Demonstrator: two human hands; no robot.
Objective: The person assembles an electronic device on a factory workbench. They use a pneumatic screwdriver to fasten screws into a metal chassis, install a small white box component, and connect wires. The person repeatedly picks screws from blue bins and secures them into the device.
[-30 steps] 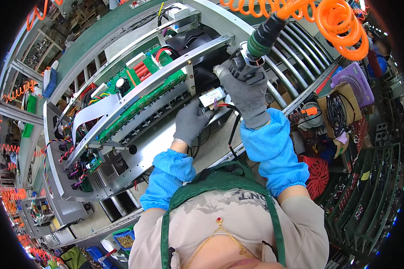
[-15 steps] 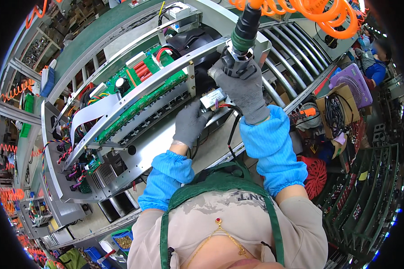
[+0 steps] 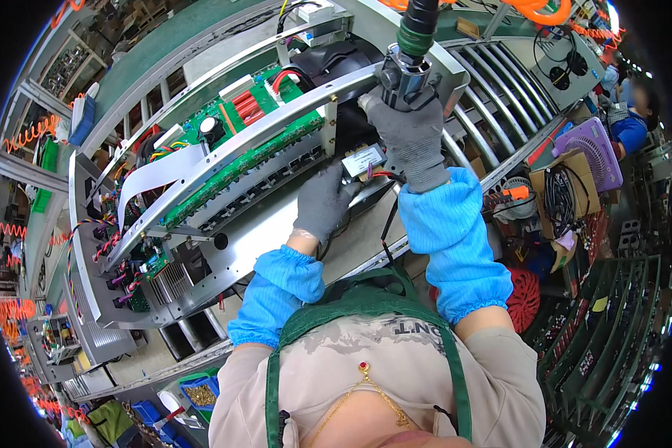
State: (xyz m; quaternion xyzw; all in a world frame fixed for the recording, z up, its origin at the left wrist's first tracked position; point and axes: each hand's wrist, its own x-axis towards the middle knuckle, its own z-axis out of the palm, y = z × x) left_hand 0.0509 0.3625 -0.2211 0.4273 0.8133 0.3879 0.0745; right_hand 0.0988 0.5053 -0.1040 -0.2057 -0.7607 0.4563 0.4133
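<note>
My right hand (image 3: pixel 411 134), in a grey glove, is wrapped round an air screwdriver (image 3: pixel 405 75) with a silver body and a green and black upper end. It is held upright over the right end of a metal chassis (image 3: pixel 240 280); its tip is hidden behind my glove. My left hand (image 3: pixel 322 200), also gloved, reaches into the chassis, its fingers closed at the left end of a small metal box with a white label (image 3: pixel 364 161). Red and black wires (image 3: pixel 387 179) leave that box. Beside my left hand stands a green circuit board (image 3: pixel 265 112) behind a metal rail (image 3: pixel 239 128).
Steel rollers (image 3: pixel 500 93) run beyond the chassis at the right. An orange coiled hose (image 3: pixel 534 9) hangs overhead. At the right are a cardboard box of black cables (image 3: pixel 564 190), a purple fan (image 3: pixel 591 149) and a dark parts rack (image 3: pixel 601 336). Another person (image 3: pixel 633 123) is far right.
My right hand and the screwdriver have shifted slightly right and up in the picture. The left hand and the small box also sit a little further right. Both hands keep much the same pose.
</note>
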